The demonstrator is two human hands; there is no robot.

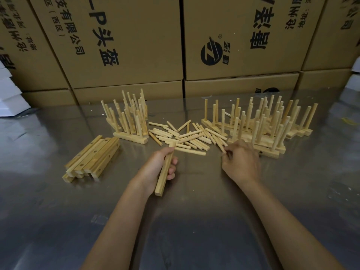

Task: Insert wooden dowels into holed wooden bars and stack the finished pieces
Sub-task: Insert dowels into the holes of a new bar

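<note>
Step in hand, judged: picking dowels for a fresh bar. Left hand (158, 168) curled round a wooden bar (164, 173), held slanted above the bench (194, 221), far end up by the dowel pile; no dowels seen in it yet. Right hand (242, 162) at near right edge of the loose dowels (185, 136), fingers bent, pinching what looks like one dowel (223, 148); grip partly hidden, hard to confirm. Next move likely: lift dowel, line up with a hole in the held bar, push straight in. Around: stack of empty holed bars (92, 157) on left, finished pieces (128, 117) behind it, larger cluster of finished pieces (266, 123) on right, just beside right hand. Cardboard boxes (243, 36) at back. In the way: crowded upright dowels close to right hand, easy to knock.
</note>
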